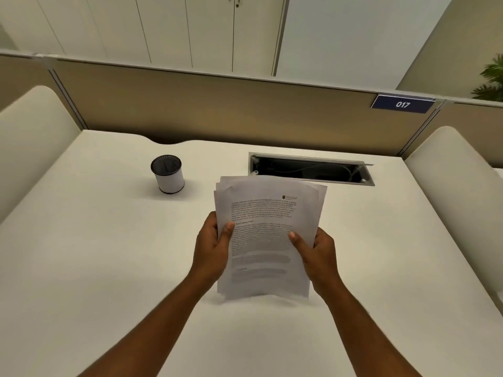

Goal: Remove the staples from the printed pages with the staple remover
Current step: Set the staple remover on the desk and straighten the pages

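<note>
A stack of printed pages (266, 213) stands upright over the middle of the white desk (109, 254), its bottom edge near the surface. My left hand (212, 248) grips the stack's left edge, thumb on the front sheet. My right hand (318, 251) grips the right edge the same way. The top sheets are slightly fanned at the upper left corner. No staple or staple remover is visible.
A white cylindrical holder with a dark top (167, 174) stands at the back left. An open cable tray slot (310, 170) lies behind the pages. A beige partition with a blue "017" plate (402, 104) closes the back; padded side panels flank the desk.
</note>
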Demonstrator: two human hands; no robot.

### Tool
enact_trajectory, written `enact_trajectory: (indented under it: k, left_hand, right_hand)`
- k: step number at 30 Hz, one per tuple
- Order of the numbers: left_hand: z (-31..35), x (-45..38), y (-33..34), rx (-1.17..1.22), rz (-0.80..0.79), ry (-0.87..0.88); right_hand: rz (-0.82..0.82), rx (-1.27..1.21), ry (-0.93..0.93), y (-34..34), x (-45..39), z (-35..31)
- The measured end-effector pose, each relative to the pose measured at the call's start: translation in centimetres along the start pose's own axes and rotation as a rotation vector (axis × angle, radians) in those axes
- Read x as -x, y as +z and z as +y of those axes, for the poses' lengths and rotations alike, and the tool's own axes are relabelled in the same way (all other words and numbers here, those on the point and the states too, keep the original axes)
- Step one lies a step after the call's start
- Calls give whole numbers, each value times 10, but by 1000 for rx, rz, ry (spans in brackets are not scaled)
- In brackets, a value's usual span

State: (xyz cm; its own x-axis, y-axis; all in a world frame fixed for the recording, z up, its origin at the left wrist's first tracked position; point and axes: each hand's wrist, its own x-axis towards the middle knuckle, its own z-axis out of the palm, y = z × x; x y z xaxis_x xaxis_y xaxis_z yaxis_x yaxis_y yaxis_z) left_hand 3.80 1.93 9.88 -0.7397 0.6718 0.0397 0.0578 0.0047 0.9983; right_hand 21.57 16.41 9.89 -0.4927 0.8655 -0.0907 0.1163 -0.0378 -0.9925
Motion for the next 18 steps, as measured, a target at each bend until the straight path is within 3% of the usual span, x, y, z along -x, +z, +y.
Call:
enact_trajectory:
  k: [7,11,18]
  left_hand:
    - [35,0,-6,5,93,298]
    - [25,5,-7,-42,37,234]
    - [13,2,-3,-37,71,172]
  right_hand:
    - [64,-19,-315,15,3,-37]
    - [5,42,-249,23,0,-27]
    - [61,-14,-198,26,1,-16]
